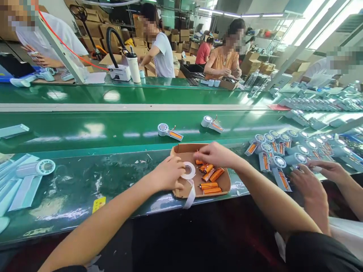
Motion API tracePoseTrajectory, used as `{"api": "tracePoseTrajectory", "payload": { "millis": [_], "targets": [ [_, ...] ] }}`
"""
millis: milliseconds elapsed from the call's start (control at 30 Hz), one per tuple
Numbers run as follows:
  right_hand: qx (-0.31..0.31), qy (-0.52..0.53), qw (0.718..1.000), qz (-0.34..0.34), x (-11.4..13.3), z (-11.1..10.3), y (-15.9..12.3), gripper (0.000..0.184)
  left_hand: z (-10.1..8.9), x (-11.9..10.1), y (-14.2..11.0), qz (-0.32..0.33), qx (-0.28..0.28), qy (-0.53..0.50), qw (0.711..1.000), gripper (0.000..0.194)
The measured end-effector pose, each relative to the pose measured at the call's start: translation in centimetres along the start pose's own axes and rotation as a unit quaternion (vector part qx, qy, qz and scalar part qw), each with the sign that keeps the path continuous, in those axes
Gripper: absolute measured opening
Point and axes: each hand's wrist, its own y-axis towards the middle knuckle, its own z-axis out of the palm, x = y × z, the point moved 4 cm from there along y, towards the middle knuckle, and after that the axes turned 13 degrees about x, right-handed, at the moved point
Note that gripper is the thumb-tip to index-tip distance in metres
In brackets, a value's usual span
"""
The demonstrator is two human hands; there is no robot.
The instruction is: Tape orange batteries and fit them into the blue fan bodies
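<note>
An open cardboard box holds several orange battery cells and a roll of white tape. A loose tail of the tape hangs over the front rim. My left hand reaches over the left wall, its curled fingers on the roll's left edge. Above the back of the box, my right hand has its fingers pinched together close to the upper cells. Whatever lies between those fingertips is hidden. Behind the box, two handheld fan bodies lie with orange cells in their open handles.
Several fan bodies with cells crowd the right side, where a co-worker's hands work close to my right arm. Pale blue fan parts lie at the left near a yellow label. Other people sit across the green bench.
</note>
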Motion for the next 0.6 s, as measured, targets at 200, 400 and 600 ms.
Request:
{"api": "tracePoseTrajectory", "payload": {
  "millis": [200,400,600],
  "targets": [
    [0.059,0.06,0.996,0.007,2.0,7.4,-2.4,0.047,0.2,-2.0,1.9,-0.018,0.003,0.044,0.999,0.008],
    [0.024,0.25,0.951,-0.181,4.2,7.8,-8.3,0.043,-2.9,-2.3,-2.8,0.05,-0.207,0.071,0.974,0.027],
    [0.028,0.074,0.975,-0.207,2.6,6.2,-8.2,0.026,-2.2,-2.8,-5.1,0.033,-0.259,0.069,0.963,0.028]
  ]
}}
